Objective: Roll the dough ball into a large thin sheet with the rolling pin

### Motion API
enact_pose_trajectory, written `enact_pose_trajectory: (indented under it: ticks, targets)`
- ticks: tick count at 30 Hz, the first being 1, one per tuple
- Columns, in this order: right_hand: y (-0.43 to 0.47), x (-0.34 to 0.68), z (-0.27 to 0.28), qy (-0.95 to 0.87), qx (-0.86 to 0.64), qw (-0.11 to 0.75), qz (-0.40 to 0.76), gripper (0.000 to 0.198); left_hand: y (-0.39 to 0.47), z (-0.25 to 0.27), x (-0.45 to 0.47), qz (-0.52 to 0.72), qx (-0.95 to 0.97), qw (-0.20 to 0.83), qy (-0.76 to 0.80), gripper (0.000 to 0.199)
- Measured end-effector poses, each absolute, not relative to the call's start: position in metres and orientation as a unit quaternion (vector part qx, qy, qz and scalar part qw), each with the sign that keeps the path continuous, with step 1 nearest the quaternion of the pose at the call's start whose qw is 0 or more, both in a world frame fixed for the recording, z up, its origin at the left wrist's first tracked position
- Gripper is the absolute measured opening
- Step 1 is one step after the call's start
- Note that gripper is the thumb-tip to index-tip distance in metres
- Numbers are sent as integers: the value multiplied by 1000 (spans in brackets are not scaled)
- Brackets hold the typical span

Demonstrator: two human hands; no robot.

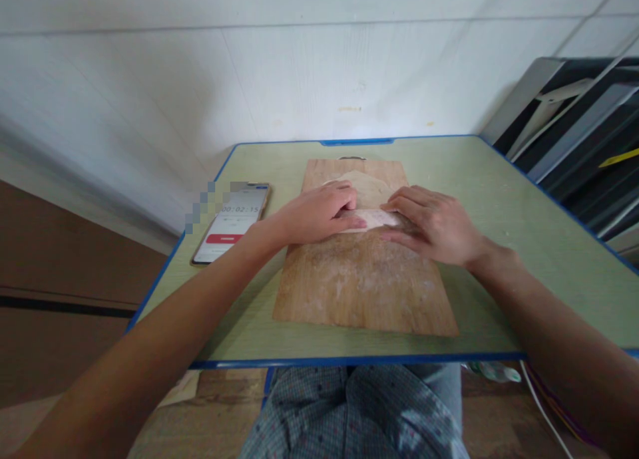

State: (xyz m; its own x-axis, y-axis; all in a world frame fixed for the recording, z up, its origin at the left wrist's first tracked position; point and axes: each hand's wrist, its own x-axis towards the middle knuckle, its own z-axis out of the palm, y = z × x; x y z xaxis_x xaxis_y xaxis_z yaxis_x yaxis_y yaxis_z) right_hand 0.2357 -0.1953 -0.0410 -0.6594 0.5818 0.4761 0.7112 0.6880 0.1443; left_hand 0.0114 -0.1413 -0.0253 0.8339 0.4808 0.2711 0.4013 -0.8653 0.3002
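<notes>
A thin sheet of pale dough (360, 181) lies flat on the far half of a wooden board (364, 293). Its near edge is folded or rolled into a narrow band across the board. My left hand (324, 209) has its curled fingers and thumb on the left part of that band. On the right part, my right hand (434, 223) pinches the band between its fingers on the far side and its thumb on the near side. The band's two ends are hidden by my hands. White smears, like flour, mark the board's near half.
The board rests on a green table (504, 206) with blue edging, its far edge near a white wall (299, 80). Left of the board lies a phone (234, 223) showing a timer. Dark flat objects (564, 123) lean at the right. A plastic bottle (499, 372) lies below the table.
</notes>
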Motion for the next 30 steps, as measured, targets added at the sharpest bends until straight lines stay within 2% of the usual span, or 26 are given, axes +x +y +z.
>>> enact_pose_trajectory:
  ticks: [4, 7, 11, 15, 19, 23, 26, 30]
  targets:
    - [-196, 238, -42, -895, -354, 196, -187, 49, -135, -24, 12, 160, 943, 175, 232, 27]
    - [-197, 239, -44, -886, -351, 220, -209, 42, -131, -24, 13, 160, 939, 200, 228, 28]
    - [-196, 241, -44, -891, -314, 240, -224, 33, -132, -27, 12, 173, 942, 180, 225, 28]
    - [-196, 245, -43, -898, -282, 245, -231, 28, -140, -29, 9, 181, 950, 103, 231, 31]
    - [-197, 246, -43, -900, -286, 243, -220, 26, -148, -32, 5, 169, 960, -48, 219, 49]
    - [-198, 246, -44, -902, -313, 228, -194, 31, -153, -35, 2, 157, 948, -187, 202, 50]
    - [-199, 244, -45, -895, -338, 223, -185, 37, -156, -35, 2, 148, 938, -234, 211, 51]
    - [-200, 243, -45, -888, -358, 218, -188, 39, -159, -35, 4, 140, 931, -248, 228, 56]
